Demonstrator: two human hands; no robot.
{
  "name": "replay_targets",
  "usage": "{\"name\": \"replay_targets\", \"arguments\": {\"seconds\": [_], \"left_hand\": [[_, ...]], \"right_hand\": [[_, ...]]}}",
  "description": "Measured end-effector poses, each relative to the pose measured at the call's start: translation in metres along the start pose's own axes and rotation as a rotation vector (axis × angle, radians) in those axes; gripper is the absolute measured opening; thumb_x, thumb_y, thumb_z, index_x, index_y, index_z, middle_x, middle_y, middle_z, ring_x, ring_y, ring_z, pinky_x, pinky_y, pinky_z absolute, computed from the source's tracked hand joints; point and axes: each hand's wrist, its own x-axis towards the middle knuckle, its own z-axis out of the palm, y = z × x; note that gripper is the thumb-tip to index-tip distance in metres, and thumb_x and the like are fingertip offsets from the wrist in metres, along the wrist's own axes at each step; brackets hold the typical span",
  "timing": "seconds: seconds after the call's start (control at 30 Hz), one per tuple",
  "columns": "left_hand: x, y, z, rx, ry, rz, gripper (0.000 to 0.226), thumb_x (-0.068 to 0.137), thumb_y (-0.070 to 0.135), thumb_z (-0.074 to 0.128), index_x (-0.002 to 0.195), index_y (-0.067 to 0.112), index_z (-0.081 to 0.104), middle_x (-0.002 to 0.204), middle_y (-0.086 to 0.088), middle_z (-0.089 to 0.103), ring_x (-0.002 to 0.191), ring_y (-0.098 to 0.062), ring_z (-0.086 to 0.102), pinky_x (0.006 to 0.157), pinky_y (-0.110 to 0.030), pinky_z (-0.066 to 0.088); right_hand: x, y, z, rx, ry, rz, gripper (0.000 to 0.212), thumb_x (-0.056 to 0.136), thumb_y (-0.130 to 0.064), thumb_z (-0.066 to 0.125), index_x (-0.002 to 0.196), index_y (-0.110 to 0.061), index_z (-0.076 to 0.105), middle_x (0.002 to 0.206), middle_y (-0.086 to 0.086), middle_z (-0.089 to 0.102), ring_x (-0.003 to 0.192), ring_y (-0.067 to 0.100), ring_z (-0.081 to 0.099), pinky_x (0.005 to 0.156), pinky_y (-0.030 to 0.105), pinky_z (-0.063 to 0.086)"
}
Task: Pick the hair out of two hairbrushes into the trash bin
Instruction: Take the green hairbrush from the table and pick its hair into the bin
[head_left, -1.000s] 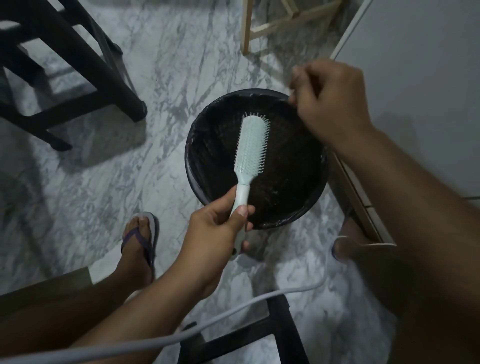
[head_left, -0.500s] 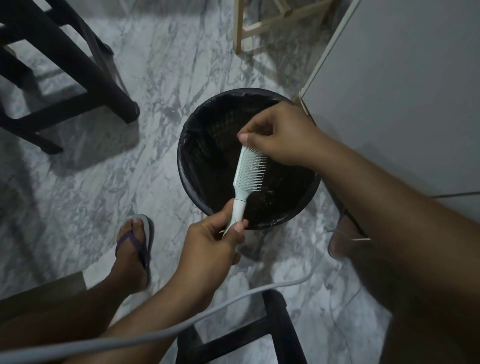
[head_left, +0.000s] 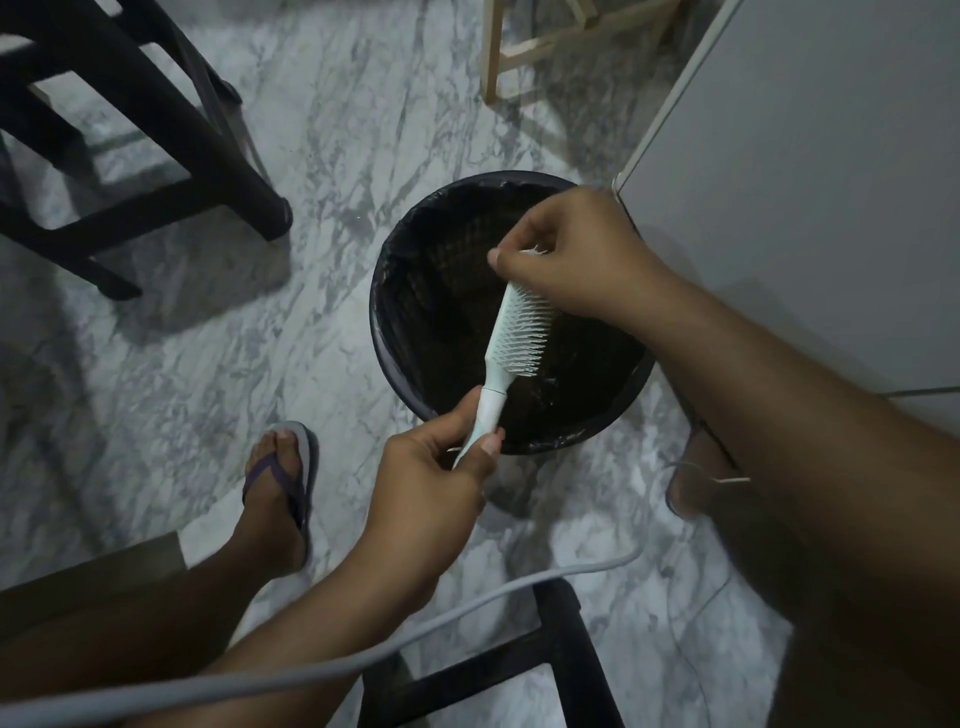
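Note:
A pale mint hairbrush (head_left: 511, 332) is held over the round black trash bin (head_left: 387, 332), which is lined with a dark bag. My left hand (head_left: 431, 483) grips the brush's handle at the bin's near rim. The bristles face right. My right hand (head_left: 566, 260) covers the brush's far tip, fingers pinched among the bristles there. No hair is plainly visible between the fingers. Only one hairbrush is in view.
The bin stands on a grey marble floor beside a white cabinet (head_left: 805, 182). A dark stool (head_left: 130, 140) stands at the left, a light wooden frame (head_left: 545, 47) behind. A grey cable (head_left: 311, 670) crosses the foreground over a dark stool frame (head_left: 519, 670). My sandalled foot (head_left: 280, 488) rests at the left.
My right hand came from the bin's far rim down onto the brush's tip. The brush turned so its bristles face right.

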Motion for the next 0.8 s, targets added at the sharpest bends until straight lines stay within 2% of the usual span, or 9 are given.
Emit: {"name": "replay_targets", "arguments": {"seconds": [0.07, 0.17, 0.23, 0.3, 0.47, 0.57, 0.67, 0.73, 0.8], "left_hand": [[0.000, 0.001, -0.001, -0.009, -0.032, -0.015, 0.041, 0.095, 0.012, 0.063, 0.131, 0.032, 0.064, 0.099, 0.004, 0.078, 0.076, -0.009, 0.062, 0.063, -0.030, 0.054], [-0.002, 0.004, -0.001, -0.060, -0.081, -0.036, 0.040, 0.097, 0.011, 0.059, 0.133, 0.030, 0.064, 0.094, 0.005, 0.077, 0.072, -0.006, 0.060, 0.060, -0.025, 0.051], [-0.003, 0.008, 0.000, -0.148, -0.107, -0.062, 0.039, 0.098, 0.011, 0.057, 0.132, 0.028, 0.064, 0.094, 0.005, 0.076, 0.073, -0.007, 0.061, 0.061, -0.027, 0.051], [-0.001, 0.013, 0.000, -0.272, -0.112, -0.098, 0.037, 0.097, 0.011, 0.056, 0.129, 0.026, 0.066, 0.094, 0.003, 0.075, 0.073, -0.010, 0.061, 0.060, -0.028, 0.051], [0.003, 0.025, -0.006, -0.439, -0.090, -0.092, 0.037, 0.096, 0.010, 0.055, 0.129, 0.019, 0.066, 0.096, -0.001, 0.071, 0.074, -0.014, 0.057, 0.061, -0.031, 0.048], [0.005, 0.031, -0.009, -0.469, -0.096, -0.073, 0.038, 0.095, 0.009, 0.054, 0.131, 0.019, 0.065, 0.099, -0.003, 0.070, 0.074, -0.014, 0.056, 0.060, -0.030, 0.048], [0.006, 0.033, -0.010, -0.466, -0.106, -0.064, 0.038, 0.095, 0.010, 0.055, 0.131, 0.020, 0.065, 0.101, -0.003, 0.071, 0.076, -0.015, 0.056, 0.059, -0.028, 0.050], [0.006, 0.032, -0.011, -0.451, -0.120, -0.061, 0.038, 0.095, 0.011, 0.056, 0.130, 0.021, 0.066, 0.100, -0.002, 0.071, 0.076, -0.014, 0.058, 0.061, -0.029, 0.050], [0.005, 0.031, -0.011, -0.420, -0.126, -0.053, 0.038, 0.094, 0.011, 0.056, 0.130, 0.022, 0.066, 0.097, -0.001, 0.071, 0.075, -0.014, 0.058, 0.061, -0.030, 0.049]], "right_hand": [[0.002, 0.004, -0.006, 0.065, -0.024, 0.044, 0.020, 0.091, -0.031, 0.070, 0.084, -0.015, 0.079, 0.074, -0.007, 0.074, 0.060, 0.000, 0.069, 0.054, 0.011, 0.055], [0.006, 0.009, -0.013, 0.350, 0.010, 0.232, 0.024, 0.099, -0.022, 0.061, 0.094, -0.002, 0.074, 0.081, 0.005, 0.076, 0.059, 0.013, 0.074, 0.053, 0.030, 0.062], [0.010, 0.013, -0.017, 0.569, 0.057, 0.316, 0.028, 0.102, -0.020, 0.055, 0.102, 0.005, 0.068, 0.085, 0.011, 0.075, 0.060, 0.018, 0.074, 0.052, 0.026, 0.060], [0.012, 0.020, -0.018, 0.611, 0.090, 0.319, 0.030, 0.103, -0.022, 0.054, 0.103, 0.005, 0.066, 0.085, 0.012, 0.075, 0.059, 0.017, 0.074, 0.050, 0.022, 0.057], [0.007, 0.040, -0.006, 0.153, -0.005, 0.161, 0.024, 0.099, -0.029, 0.060, 0.083, -0.016, 0.072, 0.066, 0.000, 0.074, 0.044, 0.006, 0.062, 0.048, 0.019, 0.051], [-0.001, 0.057, 0.024, -0.172, -0.368, 0.240, 0.022, 0.095, -0.031, 0.065, 0.080, -0.016, 0.073, 0.062, -0.002, 0.074, 0.045, 0.005, 0.063, 0.046, 0.016, 0.045], [-0.007, 0.062, 0.039, -0.489, -0.626, 0.334, 0.017, 0.096, -0.020, 0.063, 0.091, -0.006, 0.071, 0.073, 0.002, 0.072, 0.059, 0.012, 0.066, 0.050, 0.024, 0.048], [-0.003, 0.059, 0.033, -0.446, -0.499, 0.219, 0.023, 0.100, -0.017, 0.054, 0.111, -0.004, 0.069, 0.106, 0.011, 0.072, 0.092, 0.025, 0.069, 0.078, 0.034, 0.057], [-0.001, 0.042, 0.019, -0.022, -0.289, 0.152, 0.031, 0.104, -0.028, 0.049, 0.128, -0.013, 0.063, 0.128, 0.014, 0.065, 0.114, 0.033, 0.065, 0.096, 0.042, 0.054]]}}
